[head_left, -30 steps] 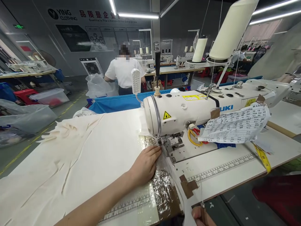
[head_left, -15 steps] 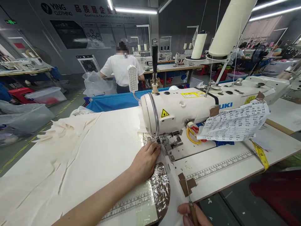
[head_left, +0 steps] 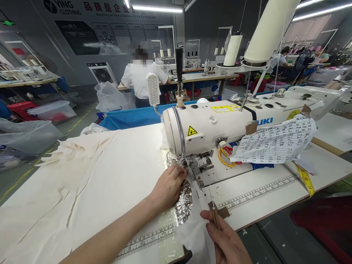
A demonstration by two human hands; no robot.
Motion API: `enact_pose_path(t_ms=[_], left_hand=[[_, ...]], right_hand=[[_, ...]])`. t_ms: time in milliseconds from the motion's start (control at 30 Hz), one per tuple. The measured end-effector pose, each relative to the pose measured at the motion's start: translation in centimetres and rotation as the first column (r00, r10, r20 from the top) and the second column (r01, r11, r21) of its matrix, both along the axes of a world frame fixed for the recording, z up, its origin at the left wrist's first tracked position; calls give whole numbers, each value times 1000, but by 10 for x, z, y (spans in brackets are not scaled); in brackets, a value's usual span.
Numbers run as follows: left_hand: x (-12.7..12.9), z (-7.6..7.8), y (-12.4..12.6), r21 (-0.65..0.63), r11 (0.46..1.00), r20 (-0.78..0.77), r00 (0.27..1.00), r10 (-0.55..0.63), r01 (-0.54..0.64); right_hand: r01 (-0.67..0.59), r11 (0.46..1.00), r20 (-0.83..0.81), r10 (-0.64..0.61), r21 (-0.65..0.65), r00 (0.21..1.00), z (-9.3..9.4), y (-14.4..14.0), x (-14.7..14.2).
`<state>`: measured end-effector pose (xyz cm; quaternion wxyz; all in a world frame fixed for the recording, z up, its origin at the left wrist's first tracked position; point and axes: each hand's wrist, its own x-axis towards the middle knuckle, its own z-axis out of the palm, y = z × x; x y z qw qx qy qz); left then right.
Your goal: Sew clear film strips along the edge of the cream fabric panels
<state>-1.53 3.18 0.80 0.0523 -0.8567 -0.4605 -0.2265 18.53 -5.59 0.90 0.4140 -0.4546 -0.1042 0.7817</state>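
A white sewing machine (head_left: 209, 128) stands over the table with its needle area low at the left end. Close beside the presser foot, my left hand (head_left: 169, 187) has its fingers curled together on the edge of a white fabric (head_left: 196, 234). My right hand (head_left: 227, 236), lower right, is closed around the wooden handle of an awl (head_left: 216, 216), whose thin metal spike points up and away. Thumb and index finger of that hand also lie against the fabric's right edge. From the needle area the fabric runs down toward me, over a shiny taped patch (head_left: 183, 205).
Cream fabric pieces (head_left: 77, 157) lie on the left of the table. Handwritten paper (head_left: 275, 141) hangs from the machine, with a yellow tape measure (head_left: 304, 179) below. Printed rulers mark the tabletop. A person in a white shirt (head_left: 144, 79) sits beyond a blue cloth bin (head_left: 129, 119).
My right hand has moved up and slightly left with the awl, nearer the needle area. More white fabric now covers the shiny patch. My left hand stays by the presser foot.
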Motion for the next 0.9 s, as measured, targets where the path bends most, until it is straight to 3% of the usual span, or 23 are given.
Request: enact_pose_path(t_ms=[233,367,500,600,767,900], left_hand=[[0,1,-1,37,999,10,1000,-19,19],[0,-1,-2,40,999,3,1000,-29,29],[0,-1,-3,18,1000,-11,1000,-16,16],[1,1,-3,4,1000,-28,1000,7,-7],[2,2,0,5,999,-46,998,38,-38],[2,0,1,4,998,-26,998,60,-60]], right_hand=[[-137,976,49,131,170,990,2,19,2],[-251,927,252,182,278,950,3,30,4],[-356,857,492,142,373,859,5,38,3],[-451,776,618,102,440,779,6,43,3],[-668,559,815,-24,491,579,3,49,1],[-717,444,835,-161,537,526,1,50,-5]])
